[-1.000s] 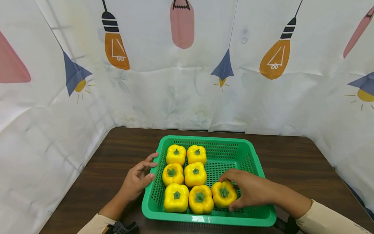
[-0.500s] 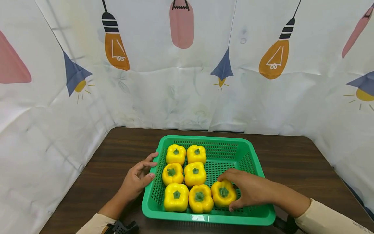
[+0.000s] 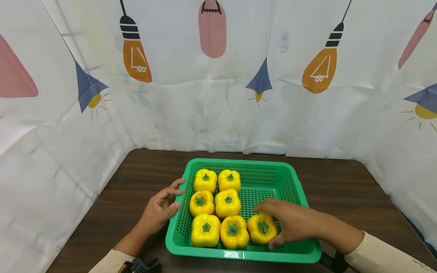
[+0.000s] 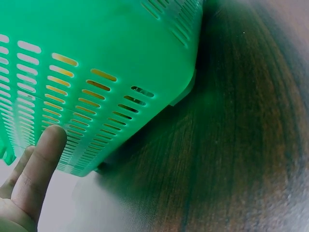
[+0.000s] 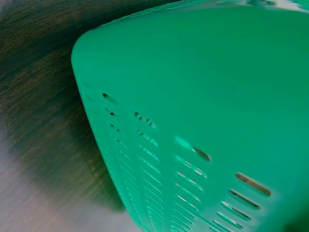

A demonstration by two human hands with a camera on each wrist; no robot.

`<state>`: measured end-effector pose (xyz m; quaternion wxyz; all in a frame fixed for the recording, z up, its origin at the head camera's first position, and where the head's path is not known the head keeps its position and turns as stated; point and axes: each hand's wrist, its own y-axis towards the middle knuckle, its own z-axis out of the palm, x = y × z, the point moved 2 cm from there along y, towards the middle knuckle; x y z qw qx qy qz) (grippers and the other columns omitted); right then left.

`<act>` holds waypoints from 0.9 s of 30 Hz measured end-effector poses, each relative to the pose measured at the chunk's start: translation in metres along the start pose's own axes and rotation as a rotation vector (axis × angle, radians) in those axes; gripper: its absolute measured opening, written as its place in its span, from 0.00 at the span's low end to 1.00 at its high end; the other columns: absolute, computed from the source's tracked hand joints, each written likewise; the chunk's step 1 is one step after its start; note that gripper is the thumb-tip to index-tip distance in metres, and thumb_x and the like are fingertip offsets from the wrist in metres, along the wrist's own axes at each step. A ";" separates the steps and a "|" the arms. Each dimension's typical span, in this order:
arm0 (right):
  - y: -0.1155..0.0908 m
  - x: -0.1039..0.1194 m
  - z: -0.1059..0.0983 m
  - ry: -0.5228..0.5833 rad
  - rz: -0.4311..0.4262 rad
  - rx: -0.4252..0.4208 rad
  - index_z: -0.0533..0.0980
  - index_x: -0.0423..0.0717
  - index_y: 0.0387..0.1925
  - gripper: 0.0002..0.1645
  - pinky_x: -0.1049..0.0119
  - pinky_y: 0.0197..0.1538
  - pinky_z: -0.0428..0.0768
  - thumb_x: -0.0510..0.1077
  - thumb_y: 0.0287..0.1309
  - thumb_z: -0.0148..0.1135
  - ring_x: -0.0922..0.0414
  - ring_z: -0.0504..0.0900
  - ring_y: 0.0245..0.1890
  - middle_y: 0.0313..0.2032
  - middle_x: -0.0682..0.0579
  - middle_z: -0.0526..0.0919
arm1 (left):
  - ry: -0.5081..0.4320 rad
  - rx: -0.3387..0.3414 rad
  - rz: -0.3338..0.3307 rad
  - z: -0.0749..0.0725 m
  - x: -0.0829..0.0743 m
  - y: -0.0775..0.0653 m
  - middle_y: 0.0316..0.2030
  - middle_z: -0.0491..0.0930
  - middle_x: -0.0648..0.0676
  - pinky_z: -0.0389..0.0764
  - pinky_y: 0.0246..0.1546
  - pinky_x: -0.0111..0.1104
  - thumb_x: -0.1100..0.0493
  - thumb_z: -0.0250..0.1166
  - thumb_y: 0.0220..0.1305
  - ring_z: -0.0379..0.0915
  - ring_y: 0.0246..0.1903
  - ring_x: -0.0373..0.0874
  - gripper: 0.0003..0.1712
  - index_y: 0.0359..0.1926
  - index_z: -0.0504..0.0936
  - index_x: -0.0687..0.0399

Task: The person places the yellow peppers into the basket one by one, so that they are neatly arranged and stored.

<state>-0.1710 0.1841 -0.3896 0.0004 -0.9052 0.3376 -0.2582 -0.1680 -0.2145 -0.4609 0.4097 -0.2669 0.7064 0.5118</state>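
Observation:
Inside the green plastic basket point(image 3: 273, 258), my right hand point(image 3: 293, 222) holds a yellow bell pepper point(image 3: 262, 227) near the front, thumb at its near side and fingers over its far side. Its green stem faces up. Several more yellow bell peppers point(image 3: 228, 203) sit stem-up in rows to its left. My left hand point(image 3: 160, 208) touches the basket's left rim, its fingers loosely extended. In the left wrist view, fingers point(image 4: 41, 164) lie along the slotted outer wall point(image 4: 145, 53). The right wrist view has only the basket's outside wall point(image 5: 203, 77) and tabletop; the pepper is hidden there.
The basket stands on a dark wood-grain table point(image 3: 150, 163). A white printed cloth point(image 3: 205, 113) hangs behind and along the sides. Black wrist straps point(image 3: 141, 265) are on both forearms. The basket's high slotted walls surround the peppers.
The pepper at my right hand has shifted slightly toward the front and tilted a little, and the hand has moved down slightly with it. My left hand stays at the rim.

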 end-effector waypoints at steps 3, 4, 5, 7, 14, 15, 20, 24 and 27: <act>-0.002 0.002 -0.003 0.002 0.013 0.005 0.70 0.54 0.70 0.50 0.48 0.63 0.76 0.61 0.48 0.81 0.53 0.71 0.67 0.67 0.56 0.71 | 0.002 0.003 -0.004 0.000 0.001 0.000 0.74 0.61 0.67 0.63 0.70 0.30 0.79 0.56 0.67 0.54 0.75 0.43 0.18 0.57 0.72 0.75; -0.003 0.003 -0.004 0.001 0.017 0.001 0.70 0.55 0.70 0.50 0.47 0.63 0.76 0.61 0.48 0.81 0.52 0.71 0.67 0.68 0.56 0.71 | 0.005 0.005 -0.004 -0.001 0.001 -0.001 0.73 0.61 0.67 0.63 0.70 0.30 0.79 0.56 0.67 0.54 0.75 0.43 0.18 0.57 0.72 0.75; -0.004 0.004 -0.005 0.002 0.022 -0.003 0.70 0.55 0.70 0.50 0.46 0.64 0.75 0.61 0.48 0.81 0.52 0.70 0.68 0.68 0.56 0.71 | 0.009 0.007 -0.004 -0.001 0.002 -0.001 0.73 0.61 0.67 0.63 0.70 0.29 0.79 0.56 0.67 0.54 0.75 0.42 0.18 0.57 0.73 0.75; -0.008 0.005 -0.009 0.007 0.030 -0.018 0.69 0.57 0.71 0.50 0.44 0.64 0.75 0.62 0.48 0.80 0.50 0.69 0.69 0.69 0.56 0.70 | 0.023 0.013 -0.004 -0.002 0.002 -0.001 0.73 0.61 0.68 0.63 0.70 0.29 0.79 0.56 0.67 0.55 0.75 0.43 0.18 0.58 0.73 0.74; -0.032 -0.003 -0.028 -0.022 0.063 -0.215 0.64 0.62 0.74 0.49 0.40 0.59 0.77 0.73 0.57 0.67 0.44 0.70 0.69 0.72 0.51 0.67 | 0.135 0.046 -0.062 -0.007 -0.007 -0.001 0.74 0.60 0.67 0.77 0.59 0.31 0.77 0.58 0.69 0.60 0.73 0.39 0.19 0.60 0.75 0.66; -0.036 -0.006 -0.031 -0.038 0.071 -0.260 0.64 0.61 0.75 0.49 0.40 0.58 0.78 0.73 0.58 0.66 0.43 0.70 0.68 0.71 0.50 0.67 | 0.162 0.052 -0.074 -0.008 -0.009 -0.001 0.75 0.60 0.65 0.80 0.56 0.33 0.76 0.58 0.70 0.61 0.72 0.39 0.19 0.60 0.76 0.64; -0.058 -0.024 -0.046 -0.078 0.161 -0.440 0.59 0.56 0.77 0.49 0.32 0.57 0.74 0.67 0.63 0.66 0.37 0.66 0.69 0.73 0.41 0.63 | 0.330 0.081 -0.097 -0.010 -0.019 0.001 0.75 0.62 0.56 0.79 0.56 0.34 0.71 0.61 0.72 0.62 0.71 0.39 0.19 0.61 0.78 0.56; -0.075 -0.041 -0.054 -0.098 0.261 -0.510 0.56 0.52 0.79 0.50 0.28 0.56 0.71 0.63 0.65 0.67 0.33 0.63 0.69 0.73 0.37 0.61 | 0.462 0.097 -0.087 -0.014 -0.027 0.004 0.74 0.65 0.52 0.74 0.62 0.38 0.69 0.58 0.74 0.61 0.72 0.44 0.21 0.63 0.78 0.51; -0.085 -0.054 -0.057 -0.124 0.316 -0.540 0.54 0.49 0.80 0.51 0.27 0.55 0.68 0.62 0.66 0.67 0.30 0.61 0.69 0.73 0.34 0.61 | 0.540 0.101 -0.099 -0.018 -0.034 0.009 0.75 0.64 0.50 0.71 0.64 0.53 0.67 0.57 0.76 0.59 0.73 0.50 0.23 0.68 0.75 0.49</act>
